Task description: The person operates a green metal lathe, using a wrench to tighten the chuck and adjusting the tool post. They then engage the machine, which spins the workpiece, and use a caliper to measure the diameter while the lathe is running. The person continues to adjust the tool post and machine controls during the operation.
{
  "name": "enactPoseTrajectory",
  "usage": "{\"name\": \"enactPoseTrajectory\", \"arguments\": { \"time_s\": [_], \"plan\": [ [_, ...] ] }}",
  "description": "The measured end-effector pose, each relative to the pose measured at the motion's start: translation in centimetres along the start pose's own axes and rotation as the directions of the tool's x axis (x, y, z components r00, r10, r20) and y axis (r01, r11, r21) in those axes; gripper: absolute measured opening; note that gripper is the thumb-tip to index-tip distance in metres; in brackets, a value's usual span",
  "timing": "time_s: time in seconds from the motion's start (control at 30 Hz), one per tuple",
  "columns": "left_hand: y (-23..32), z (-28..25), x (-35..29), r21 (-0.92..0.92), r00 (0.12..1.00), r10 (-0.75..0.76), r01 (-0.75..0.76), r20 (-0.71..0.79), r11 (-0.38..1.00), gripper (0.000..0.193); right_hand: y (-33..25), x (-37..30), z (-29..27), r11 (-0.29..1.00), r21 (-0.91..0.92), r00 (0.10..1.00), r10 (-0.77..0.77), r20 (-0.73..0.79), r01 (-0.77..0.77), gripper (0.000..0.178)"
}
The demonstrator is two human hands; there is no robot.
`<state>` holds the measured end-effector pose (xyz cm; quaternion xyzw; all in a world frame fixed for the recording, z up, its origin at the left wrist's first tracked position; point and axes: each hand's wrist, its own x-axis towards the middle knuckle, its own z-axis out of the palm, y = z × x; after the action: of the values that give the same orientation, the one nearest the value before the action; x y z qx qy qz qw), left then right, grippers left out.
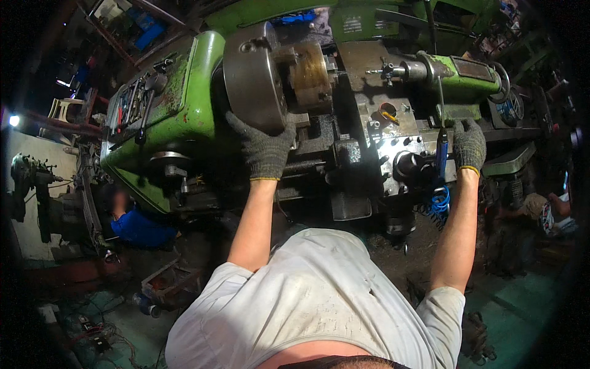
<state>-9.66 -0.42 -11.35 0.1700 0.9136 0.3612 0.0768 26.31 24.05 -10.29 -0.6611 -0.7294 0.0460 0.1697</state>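
Observation:
On the green metal lathe, my left hand point(265, 149) in a dark grey knitted glove cups the lower rim of the big steel lathe chuck point(251, 83), its thumb by the front face and its fingers towards the back. A brownish cylindrical metal workpiece point(309, 75) sits in the chuck jaws. My right hand point(469, 146), gloved alike, is just below the green tailstock point(461, 83), fingers together and bent forward. Whatever lies under its fingertips is hidden. Left of it stands a blue air gun point(442, 154) with a coiled blue hose point(437, 200).
The tool post point(405, 163) and carriage stand between my hands. A small round container point(387, 112) with a yellow-orange item sits behind. Wrenches and hand tools point(132, 104) lie on the headstock. A person in blue point(142, 227) is low at left; another person point(556, 212) is at far right.

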Motion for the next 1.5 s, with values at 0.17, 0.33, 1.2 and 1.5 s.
{"name": "enactPoseTrajectory", "arguments": {
  "time_s": [0.17, 0.33, 1.2, 1.5],
  "plan": [
    [-3.9, 2.2, -0.5, -0.001, 1.0, -0.024, 0.024, 0.014, 1.0, 0.148, -0.6, 0.2, -0.2, 1.0, 0.019, 1.0, -0.001, -0.007, 0.001, 0.043],
    [-5.7, -0.7, 0.7, -0.002, 0.934, 0.33, -0.334, -0.136, 0.943, 0.113, 1.1, 1.6, 1.2, 0.993, 0.114, 0.996, -0.02, 0.091, 0.009, 0.049],
    [-3.7, -15.9, 14.4, 0.517, 0.891, 0.333, -0.138, -0.307, 0.845, 0.057, 3.9, 3.0, 3.5, 0.976, 0.182, 0.99, -0.132, 0.044, 0.122, 0.047],
    [-11.1, -7.0, 6.2, -0.079, 0.884, 0.185, -0.241, -0.429, 0.967, 0.049, 4.8, 2.2, 2.9, 0.946, 0.298, 0.989, -0.142, 0.035, 0.126, 0.048]
  ]
}}
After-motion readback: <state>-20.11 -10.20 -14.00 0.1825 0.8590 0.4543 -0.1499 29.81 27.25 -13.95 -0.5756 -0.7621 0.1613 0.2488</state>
